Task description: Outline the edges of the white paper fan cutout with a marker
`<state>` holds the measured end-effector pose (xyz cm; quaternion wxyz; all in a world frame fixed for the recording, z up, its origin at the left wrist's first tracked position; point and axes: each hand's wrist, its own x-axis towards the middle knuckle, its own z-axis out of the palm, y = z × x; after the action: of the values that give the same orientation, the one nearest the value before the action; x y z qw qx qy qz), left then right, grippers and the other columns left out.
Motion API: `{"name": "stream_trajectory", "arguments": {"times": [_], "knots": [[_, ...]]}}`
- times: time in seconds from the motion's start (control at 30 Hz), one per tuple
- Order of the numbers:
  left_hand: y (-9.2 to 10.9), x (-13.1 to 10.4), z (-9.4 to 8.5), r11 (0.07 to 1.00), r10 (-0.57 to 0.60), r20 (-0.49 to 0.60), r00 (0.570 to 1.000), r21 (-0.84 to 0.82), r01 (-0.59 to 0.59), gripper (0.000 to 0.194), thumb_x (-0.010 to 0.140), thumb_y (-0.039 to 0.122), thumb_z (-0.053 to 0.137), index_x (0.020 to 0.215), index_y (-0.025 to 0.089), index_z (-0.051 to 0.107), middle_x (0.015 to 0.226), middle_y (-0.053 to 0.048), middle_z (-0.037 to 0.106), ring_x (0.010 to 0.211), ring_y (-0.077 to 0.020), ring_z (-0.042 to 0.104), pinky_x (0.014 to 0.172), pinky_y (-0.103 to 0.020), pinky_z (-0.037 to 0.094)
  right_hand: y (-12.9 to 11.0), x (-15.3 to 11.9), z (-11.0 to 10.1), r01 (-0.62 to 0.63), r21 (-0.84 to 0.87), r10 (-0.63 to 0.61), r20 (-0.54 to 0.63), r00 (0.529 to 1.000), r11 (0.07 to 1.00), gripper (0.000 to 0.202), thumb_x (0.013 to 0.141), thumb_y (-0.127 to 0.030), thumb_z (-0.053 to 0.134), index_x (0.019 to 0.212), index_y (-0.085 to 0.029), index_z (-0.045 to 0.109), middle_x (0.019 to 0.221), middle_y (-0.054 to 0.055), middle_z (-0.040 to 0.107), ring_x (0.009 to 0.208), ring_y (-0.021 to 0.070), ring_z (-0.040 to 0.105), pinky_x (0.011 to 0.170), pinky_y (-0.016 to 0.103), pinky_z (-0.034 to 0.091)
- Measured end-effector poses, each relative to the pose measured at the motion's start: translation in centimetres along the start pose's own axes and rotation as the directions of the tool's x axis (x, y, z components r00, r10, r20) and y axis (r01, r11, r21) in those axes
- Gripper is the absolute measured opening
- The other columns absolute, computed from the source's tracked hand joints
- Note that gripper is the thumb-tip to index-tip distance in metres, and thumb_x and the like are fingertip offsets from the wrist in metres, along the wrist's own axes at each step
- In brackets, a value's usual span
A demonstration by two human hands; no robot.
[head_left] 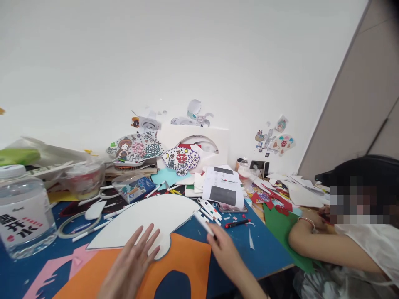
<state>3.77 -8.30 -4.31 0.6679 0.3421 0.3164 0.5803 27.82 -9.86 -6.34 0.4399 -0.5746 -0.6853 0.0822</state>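
Overlapping the white cutout's (146, 216) near edge: left hand (133, 254), fingers spread, gripping nothing. Cutout lies partly over orange paper (195, 255), long axis near-left to far-right. Right hand (223, 248), nearer its far-right tip, pinches a white pen (203, 222) pointing far-left; contact unclear.

White fan-shaped card (146, 216): partly hidden by left hand (139, 249). Orange paper sheet (195, 253), under left hand: lower edge cropped. Clear plastic bottle (28, 220), white-capped, far left of left hand: left side cropped. Slender white marker (202, 222), in right hand (222, 247): gripped part covered.
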Motion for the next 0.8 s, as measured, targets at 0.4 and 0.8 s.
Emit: {"name": "stream_trajectory", "arguments": {"times": [0.4, 0.8], "knots": [[0.9, -0.3, 1.4, 0.891, -0.005, 0.352, 0.936, -0.423, 0.163, 0.090, 0.076, 0.075, 0.024, 0.145, 0.018, 0.016, 0.152, -0.011, 0.024, 0.137, -0.0271, 0.029, 0.111, -0.047, 0.025, -0.1, 7.0, 0.3, -0.126, -0.376, 0.105, -0.075, 0.992, 0.918, 0.045, 0.087, -0.014, 0.045, 0.131, -0.015, 0.050, 0.130, 0.018, 0.052, 0.122, 0.0342, 0.043, 0.103, 0.054, 0.030], [-10.0, -4.1, 3.2, 0.486, 0.343, 0.572, 0.745, 0.571, -0.662, 0.080, 0.084, 0.054, 0.042, 0.146, 0.027, 0.001, 0.156, -0.008, 0.010, 0.140, -0.0305, 0.005, 0.112, -0.051, 0.020, -9.2, 2.2, 4.5, -0.162, 0.786, 0.078, 0.144, 0.986, 0.597, 0.062, 0.091, -0.064, 0.018, 0.141, -0.031, 0.037, 0.145, 0.003, 0.040, 0.137, 0.0227, 0.029, 0.107, 0.048, 0.028]]}}
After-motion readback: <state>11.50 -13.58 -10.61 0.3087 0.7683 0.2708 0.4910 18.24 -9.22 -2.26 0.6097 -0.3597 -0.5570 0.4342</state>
